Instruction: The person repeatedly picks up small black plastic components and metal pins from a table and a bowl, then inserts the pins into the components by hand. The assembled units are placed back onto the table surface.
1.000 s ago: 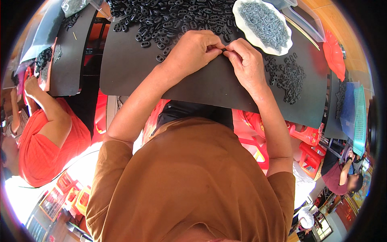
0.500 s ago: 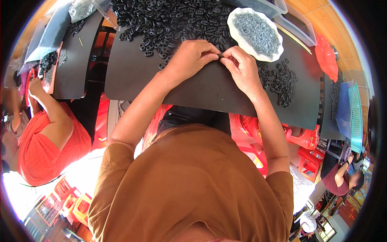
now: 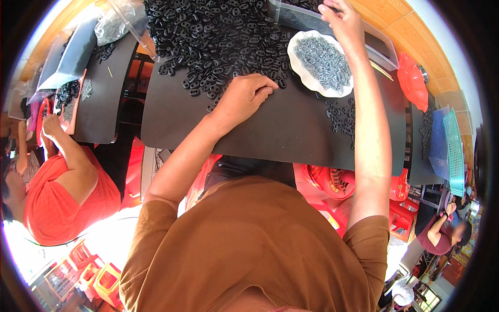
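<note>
My left hand (image 3: 246,99) rests low over the dark table at the front edge of a heap of small black oval pieces with holes (image 3: 223,47). Its thumb and forefinger are pressed together. Whatever they may pinch is hidden. My right hand (image 3: 343,23) is stretched far forward over a clear plastic bin (image 3: 306,20), its fingers slightly apart and nothing visible in them. Below that forearm lies a white scalloped dish (image 3: 297,66) full of small shiny grey parts. A smaller group of black pieces (image 3: 340,115) is partly covered by the right forearm.
A red scalloped dish (image 3: 413,83) sits at the table's right end. Beyond it are a blue container (image 3: 439,136) and a turquoise basket (image 3: 456,151). On the left, a person in red (image 3: 70,192) sits at another table (image 3: 99,112). Red stools (image 3: 400,218) stand around.
My right hand has left my left hand and swung forward and right to the clear bin. The left hand stays near the heap, fingers closed. The view has shifted slightly.
</note>
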Available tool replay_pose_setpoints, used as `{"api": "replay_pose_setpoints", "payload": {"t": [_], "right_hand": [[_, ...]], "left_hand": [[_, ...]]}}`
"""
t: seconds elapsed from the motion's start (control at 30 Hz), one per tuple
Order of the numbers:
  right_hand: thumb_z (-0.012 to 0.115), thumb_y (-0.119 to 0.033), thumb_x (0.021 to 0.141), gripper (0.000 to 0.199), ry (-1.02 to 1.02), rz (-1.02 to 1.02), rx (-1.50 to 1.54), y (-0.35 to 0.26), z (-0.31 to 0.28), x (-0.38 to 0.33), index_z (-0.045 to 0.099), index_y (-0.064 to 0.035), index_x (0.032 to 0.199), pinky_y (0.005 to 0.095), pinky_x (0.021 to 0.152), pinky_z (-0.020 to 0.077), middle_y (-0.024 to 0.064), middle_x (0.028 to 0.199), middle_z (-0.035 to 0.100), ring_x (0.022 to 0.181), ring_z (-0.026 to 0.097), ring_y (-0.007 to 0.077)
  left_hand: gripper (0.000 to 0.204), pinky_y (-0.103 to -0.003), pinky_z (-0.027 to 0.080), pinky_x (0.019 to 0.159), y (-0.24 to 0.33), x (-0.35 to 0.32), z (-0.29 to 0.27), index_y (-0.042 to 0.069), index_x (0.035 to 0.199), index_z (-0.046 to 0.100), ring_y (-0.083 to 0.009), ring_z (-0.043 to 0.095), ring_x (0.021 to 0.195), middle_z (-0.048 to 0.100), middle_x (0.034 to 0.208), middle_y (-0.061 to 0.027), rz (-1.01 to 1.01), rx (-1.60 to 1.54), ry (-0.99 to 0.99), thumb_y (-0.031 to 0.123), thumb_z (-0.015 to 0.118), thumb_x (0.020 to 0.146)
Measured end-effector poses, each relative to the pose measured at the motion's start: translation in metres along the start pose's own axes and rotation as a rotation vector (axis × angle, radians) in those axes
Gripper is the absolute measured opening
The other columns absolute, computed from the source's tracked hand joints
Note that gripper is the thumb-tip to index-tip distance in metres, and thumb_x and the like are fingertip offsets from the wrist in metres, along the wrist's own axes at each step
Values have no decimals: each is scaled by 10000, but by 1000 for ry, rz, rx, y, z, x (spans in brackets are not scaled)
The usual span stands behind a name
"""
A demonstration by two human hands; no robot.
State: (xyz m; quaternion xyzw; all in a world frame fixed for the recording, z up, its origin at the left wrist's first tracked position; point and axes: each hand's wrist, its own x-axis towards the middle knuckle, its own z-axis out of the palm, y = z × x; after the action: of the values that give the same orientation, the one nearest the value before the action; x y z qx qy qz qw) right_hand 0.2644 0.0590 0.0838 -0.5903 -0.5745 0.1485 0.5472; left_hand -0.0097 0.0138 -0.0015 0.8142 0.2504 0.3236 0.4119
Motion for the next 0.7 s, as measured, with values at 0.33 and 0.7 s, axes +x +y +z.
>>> {"api": "replay_pose_setpoints", "payload": {"t": [0.33,0.7], "right_hand": [[698,-160,822,173,-316,-34,-497,3,-3,-103,703,-98,984,366,705,506,83,869,651,780,649,250],[638,-100,798,96,-401,-105,-838,8,-6,-103,705,-114,866,427,740,508,70,896,626,888,643,315]], "left_hand": [[128,-390,530,690,15,24,-5,33,961,693,-313,650,787,640,884,-117,293,380,101,73,679,841],[154,-378,537,811,13,41,0,79,969,681,-249,599,997,605,968,-49,159,738,-115,98,696,817]]}}
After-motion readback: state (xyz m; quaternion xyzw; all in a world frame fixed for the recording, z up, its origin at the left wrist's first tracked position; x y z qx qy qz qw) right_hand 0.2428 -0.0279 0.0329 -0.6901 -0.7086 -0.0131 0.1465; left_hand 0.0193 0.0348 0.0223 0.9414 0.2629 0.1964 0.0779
